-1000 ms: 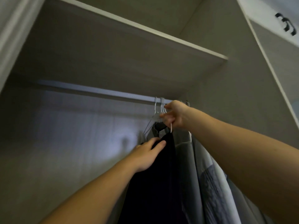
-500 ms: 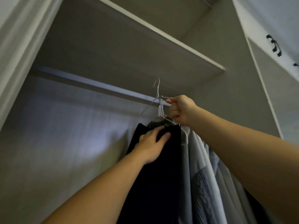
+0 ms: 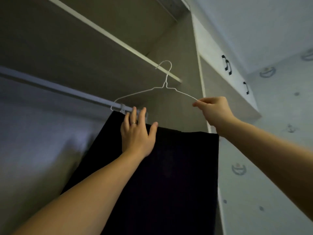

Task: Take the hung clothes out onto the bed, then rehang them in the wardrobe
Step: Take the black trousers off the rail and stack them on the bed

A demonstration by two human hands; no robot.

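A white wire hanger (image 3: pixel 165 85) is lifted off the wardrobe rail (image 3: pixel 55 89), its hook up in the air below the shelf. My right hand (image 3: pixel 215 111) pinches the hanger's right shoulder end. A dark garment (image 3: pixel 169 175) hangs from the hanger's bottom bar and fills the lower middle. My left hand (image 3: pixel 138 133) lies flat with straight fingers against the garment's top left edge, fingertips at the rail where other white hanger hooks (image 3: pixel 123 110) sit. The other hung clothes are hidden behind the dark garment.
A wardrobe shelf (image 3: pixel 118 41) runs overhead just above the hook. The wardrobe's right side panel (image 3: pixel 201 78) stands close to my right hand. Beyond it are white cabinet doors with black handles (image 3: pixel 227 65) and a patterned wall (image 3: pixel 271 150).
My right hand lifted the hanger with the dark garment off the rail and drew it right and outward, now holding its shoulder end. My left hand followed along the garment's top. The view turned right.
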